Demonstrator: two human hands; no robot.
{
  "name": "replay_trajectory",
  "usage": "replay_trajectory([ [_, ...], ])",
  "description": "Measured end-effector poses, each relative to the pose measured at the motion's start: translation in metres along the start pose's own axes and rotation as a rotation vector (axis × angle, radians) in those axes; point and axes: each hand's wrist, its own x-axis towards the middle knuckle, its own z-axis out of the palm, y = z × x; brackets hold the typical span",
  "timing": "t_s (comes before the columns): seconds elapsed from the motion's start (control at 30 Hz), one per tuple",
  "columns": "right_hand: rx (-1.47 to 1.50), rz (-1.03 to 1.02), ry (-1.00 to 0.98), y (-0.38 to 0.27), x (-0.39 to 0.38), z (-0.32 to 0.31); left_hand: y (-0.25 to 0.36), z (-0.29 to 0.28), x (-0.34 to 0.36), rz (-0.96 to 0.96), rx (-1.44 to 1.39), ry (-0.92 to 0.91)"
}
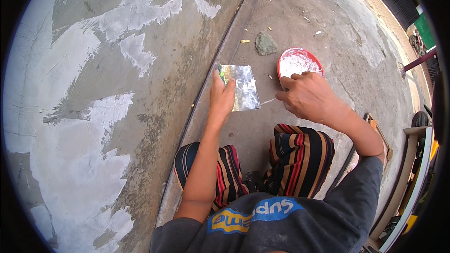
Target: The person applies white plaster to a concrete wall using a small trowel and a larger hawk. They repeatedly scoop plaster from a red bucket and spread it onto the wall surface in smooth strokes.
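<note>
The wall point(164, 61) left of the red bowl point(280, 67) is part-puttied, part-bare; left fingers point(230, 87) grip a plate point(243, 89), right fingers point(287, 96) a thin blade point(268, 101).

Soft, even daylight fills the view, brightest on the floor point(365, 49) toward the upper right, with only faint shadows. The plate point(240, 86) gives off a pale sheen, and the white paste point(300, 62) looks nearly washed out. Black fisheye corners frame bent edges, and detail softens toward the rim.
</note>
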Motion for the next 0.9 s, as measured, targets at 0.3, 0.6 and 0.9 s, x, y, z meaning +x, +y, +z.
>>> replay_trajectory([
  [0.3, 0.004, 0.106, 0.239, 0.013, 0.012, 0.01, 0.005, 0.003, 0.0, -0.003, -0.002, -0.044],
  [0.6, -0.079, 0.032, 0.247, -0.001, 0.019, 0.021, 0.017, -0.004, -0.004, -0.024, -0.044, -0.058],
  [0.9, 0.129, -0.032, 0.072, 0.0, 0.004, -0.006, 0.014, -0.005, 0.002, -0.058, 0.08, -0.029],
])
